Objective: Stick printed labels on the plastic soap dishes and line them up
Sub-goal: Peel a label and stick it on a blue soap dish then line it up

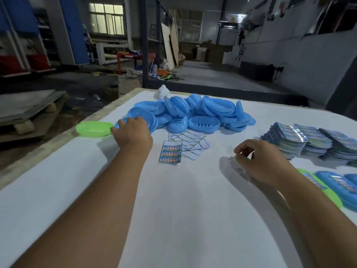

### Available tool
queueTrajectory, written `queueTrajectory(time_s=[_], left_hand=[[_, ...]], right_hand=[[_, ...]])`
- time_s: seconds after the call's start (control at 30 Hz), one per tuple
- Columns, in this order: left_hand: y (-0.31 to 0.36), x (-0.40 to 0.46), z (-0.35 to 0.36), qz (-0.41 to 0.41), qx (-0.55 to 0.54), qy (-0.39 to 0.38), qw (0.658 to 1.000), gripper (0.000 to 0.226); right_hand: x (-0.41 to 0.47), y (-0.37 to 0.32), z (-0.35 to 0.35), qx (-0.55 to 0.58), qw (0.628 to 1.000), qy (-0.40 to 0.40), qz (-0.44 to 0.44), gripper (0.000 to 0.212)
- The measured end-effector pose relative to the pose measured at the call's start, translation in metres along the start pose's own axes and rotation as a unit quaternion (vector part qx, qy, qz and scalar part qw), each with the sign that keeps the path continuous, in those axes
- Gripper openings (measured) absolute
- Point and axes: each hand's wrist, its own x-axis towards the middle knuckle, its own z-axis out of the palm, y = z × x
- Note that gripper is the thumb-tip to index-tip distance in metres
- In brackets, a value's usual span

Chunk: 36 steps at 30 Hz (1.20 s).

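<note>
A heap of blue plastic soap dishes [195,113] lies at the far middle of the white table [173,209]. My left hand [133,133] reaches to the heap's left end and grips the rim of a blue dish [142,118] there. A green dish [94,128] lies just left of that hand. A small sheet of printed labels [171,151] lies in front of the heap, beside several blank backing sheets [190,143]. My right hand [260,161] hovers above the table with its fingers loosely curled and nothing in it.
Stacks of label sheets [313,142] stand at the right. Labelled dishes, one green [318,186] and blue ones [340,188], lie in a row at the right edge. A white object [162,91] sits behind the heap. The table's left edge drops to the workshop floor.
</note>
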Motion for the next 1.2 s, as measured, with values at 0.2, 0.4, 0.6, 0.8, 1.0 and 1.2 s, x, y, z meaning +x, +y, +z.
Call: queueTrajectory(time_s=[0.2, 0.4, 0.6, 0.8, 1.0, 1.2], left_hand=[[0.006, -0.003, -0.008, 0.017, -0.164, 0.075, 0.983, 0.024], [0.035, -0.024, -0.036, 0.119, -0.496, 0.166, 0.844, 0.011], [0.074, -0.060, -0.047, 0.065, -0.712, -0.113, 0.690, 0.008], [0.083, -0.077, -0.042, 0.016, -0.750, -0.341, 0.566, 0.007], [0.080, -0.072, -0.043, -0.015, -0.764, -0.379, 0.522, 0.005], [0.069, -0.063, -0.041, 0.081, -0.551, -0.273, 0.785, 0.032]], right_hand=[[-0.002, -0.003, 0.000, 0.017, 1.000, 0.009, 0.005, 0.013], [-0.003, -0.013, 0.000, 0.078, 0.995, 0.065, 0.003, 0.012], [-0.004, -0.019, 0.002, 0.197, 0.977, 0.080, -0.007, 0.052], [-0.002, -0.021, 0.003, 0.280, 0.959, 0.038, 0.008, 0.066], [-0.003, -0.024, 0.004, 0.280, 0.960, 0.024, -0.018, 0.052], [0.001, -0.017, 0.001, 0.321, 0.946, -0.026, 0.036, 0.058]])
